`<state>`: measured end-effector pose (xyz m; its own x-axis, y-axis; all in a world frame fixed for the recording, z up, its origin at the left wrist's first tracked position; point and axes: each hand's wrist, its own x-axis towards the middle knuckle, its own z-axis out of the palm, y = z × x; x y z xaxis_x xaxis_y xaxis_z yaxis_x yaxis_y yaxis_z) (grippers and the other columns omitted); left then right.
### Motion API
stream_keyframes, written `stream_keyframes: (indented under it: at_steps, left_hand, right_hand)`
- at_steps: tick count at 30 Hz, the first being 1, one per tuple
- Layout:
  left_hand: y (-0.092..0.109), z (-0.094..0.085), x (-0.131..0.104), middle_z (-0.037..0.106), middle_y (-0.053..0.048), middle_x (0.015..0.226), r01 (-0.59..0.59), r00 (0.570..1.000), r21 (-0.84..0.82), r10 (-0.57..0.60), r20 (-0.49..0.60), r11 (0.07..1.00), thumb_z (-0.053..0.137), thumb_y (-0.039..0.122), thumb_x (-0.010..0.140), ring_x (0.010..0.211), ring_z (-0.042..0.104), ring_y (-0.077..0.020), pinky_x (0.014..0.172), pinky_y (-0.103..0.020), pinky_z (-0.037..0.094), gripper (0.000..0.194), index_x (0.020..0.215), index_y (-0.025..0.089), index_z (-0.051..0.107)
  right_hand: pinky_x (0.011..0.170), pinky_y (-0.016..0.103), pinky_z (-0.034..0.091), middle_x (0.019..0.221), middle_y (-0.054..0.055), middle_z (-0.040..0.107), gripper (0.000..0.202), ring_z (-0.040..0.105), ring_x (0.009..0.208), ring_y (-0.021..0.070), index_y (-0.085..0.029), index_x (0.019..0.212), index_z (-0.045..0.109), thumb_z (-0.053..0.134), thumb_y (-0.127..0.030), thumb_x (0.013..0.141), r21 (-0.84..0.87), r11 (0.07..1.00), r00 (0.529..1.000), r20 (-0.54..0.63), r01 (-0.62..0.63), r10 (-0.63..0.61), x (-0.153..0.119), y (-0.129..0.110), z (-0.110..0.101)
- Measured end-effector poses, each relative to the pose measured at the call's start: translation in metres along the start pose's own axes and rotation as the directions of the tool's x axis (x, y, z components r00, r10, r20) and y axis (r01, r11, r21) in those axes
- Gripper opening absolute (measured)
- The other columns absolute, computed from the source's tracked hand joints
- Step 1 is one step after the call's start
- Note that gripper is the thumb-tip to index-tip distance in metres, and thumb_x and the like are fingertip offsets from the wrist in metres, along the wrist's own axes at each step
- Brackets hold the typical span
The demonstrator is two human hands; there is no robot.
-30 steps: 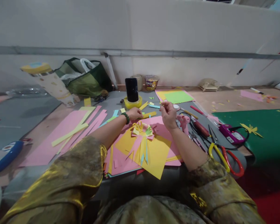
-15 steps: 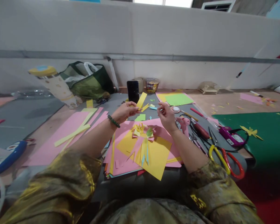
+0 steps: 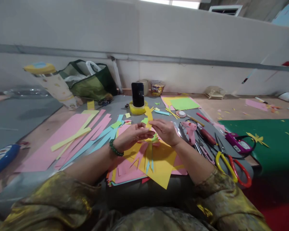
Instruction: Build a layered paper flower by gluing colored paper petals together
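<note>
yellow paper strip (image 3: 149, 115) is pinched between nearly closed fingers of the left hand (image 3: 133, 135) and right hand (image 3: 166, 131), over the paper rosette (image 3: 155, 138); uneven pulling might tear the strip, and a lowered wrist might crush the rosette.

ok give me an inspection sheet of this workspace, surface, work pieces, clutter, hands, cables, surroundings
surface: grey mat, largely covered by paper
work pieces: yellow strip, held above a layered paper piece that the hands partly hide; yellow sheet and pink sheets beneath
clutter: blue strips, phone, pink glue gun, scissors
hands: left hand and right hand meet, both closed on the yellow strip
cables: dark cord looping beside a purple device; its ends can't be traced
surroundings: pale wall, green bag, tumbler
</note>
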<state>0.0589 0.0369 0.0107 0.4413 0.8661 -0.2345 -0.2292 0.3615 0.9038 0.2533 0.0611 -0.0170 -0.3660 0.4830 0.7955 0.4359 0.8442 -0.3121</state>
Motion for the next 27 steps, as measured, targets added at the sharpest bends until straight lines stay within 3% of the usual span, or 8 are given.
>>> stream_keyframes:
  at_steps: [3,5,9,13,17,20,24,27]
  left_hand:
    - [0.000,-0.002,0.000,0.072,-0.003,0.084,-0.075,0.995,0.002,0.075,-0.064,0.997,0.092,0.054,0.059,0.074,0.063,-0.0138,0.062,-0.023,0.046,0.047,0.080,0.018,0.070]
    - [0.000,-0.004,0.001,0.069,-0.002,0.082,-0.141,0.983,0.014,0.142,-0.115,0.990,0.090,0.054,0.060,0.074,0.060,-0.0127,0.065,-0.023,0.046,0.045,0.077,0.017,0.072]
    - [0.001,-0.006,0.004,0.064,0.001,0.070,-0.162,0.961,-0.002,0.157,-0.226,0.987,0.095,0.046,0.046,0.069,0.056,-0.0100,0.062,-0.021,0.042,0.043,0.067,0.016,0.072]
    - [0.001,-0.004,0.007,0.063,0.002,0.064,-0.220,0.931,0.024,0.217,-0.292,0.975,0.094,0.043,0.043,0.063,0.052,-0.0093,0.058,-0.022,0.038,0.038,0.064,0.018,0.075]
    - [0.000,-0.005,0.009,0.060,0.003,0.058,-0.274,0.911,0.133,0.302,-0.281,0.952,0.089,0.042,0.047,0.060,0.050,-0.0100,0.059,-0.025,0.040,0.031,0.059,0.018,0.073]
    - [-0.002,-0.006,0.008,0.061,0.002,0.058,-0.291,0.908,0.231,0.344,-0.239,0.928,0.083,0.043,0.054,0.060,0.052,-0.0115,0.060,-0.027,0.042,0.028,0.061,0.018,0.074]
    - [-0.005,-0.007,0.007,0.063,0.001,0.060,-0.305,0.902,0.332,0.382,-0.199,0.893,0.078,0.044,0.059,0.061,0.053,-0.0129,0.061,-0.028,0.045,0.027,0.063,0.017,0.074]
    - [-0.006,-0.007,0.006,0.064,0.000,0.061,-0.326,0.897,0.392,0.412,-0.159,0.860,0.075,0.046,0.064,0.063,0.056,-0.0146,0.063,-0.028,0.048,0.028,0.063,0.018,0.073]
  right_hand:
    - [0.080,0.029,0.062,0.099,0.005,0.080,0.021,0.076,0.091,0.0168,-0.027,0.102,0.077,0.056,-0.023,0.099,0.089,0.996,1.000,-0.019,0.002,0.000,0.000,-0.006,0.001]
    - [0.080,0.029,0.062,0.100,0.005,0.080,0.018,0.075,0.089,0.0168,-0.027,0.101,0.078,0.060,-0.025,0.098,0.193,0.980,0.999,0.019,-0.038,0.035,0.000,-0.010,0.003]
    - [0.079,0.031,0.060,0.096,0.007,0.078,0.015,0.073,0.090,0.0183,-0.024,0.089,0.080,0.069,-0.033,0.092,0.368,0.897,0.969,0.114,-0.246,0.219,0.000,-0.014,0.008]
    - [0.072,0.031,0.056,0.081,0.004,0.073,0.025,0.069,0.080,0.0176,-0.023,0.073,0.076,0.078,-0.046,0.081,0.513,0.720,0.883,0.237,-0.467,0.404,0.003,-0.017,0.007]
    - [0.065,0.029,0.052,0.069,-0.001,0.068,0.034,0.061,0.065,0.0133,-0.022,0.070,0.073,0.085,-0.054,0.068,0.550,0.481,0.720,0.388,-0.682,0.576,0.006,-0.021,0.006]
    - [0.061,0.027,0.050,0.062,-0.003,0.064,0.042,0.059,0.059,0.0122,-0.021,0.070,0.070,0.088,-0.058,0.058,0.566,0.352,0.623,0.402,-0.745,0.671,0.009,-0.023,0.008]
    - [0.053,0.026,0.045,0.059,-0.005,0.061,0.049,0.057,0.052,0.0116,-0.022,0.066,0.065,0.088,-0.061,0.049,0.576,0.304,0.568,0.356,-0.759,0.742,0.013,-0.024,0.010]
    - [0.052,0.027,0.044,0.057,-0.005,0.059,0.047,0.055,0.051,0.0113,-0.021,0.064,0.064,0.088,-0.060,0.049,0.561,0.330,0.569,0.326,-0.759,0.755,0.015,-0.026,0.010]
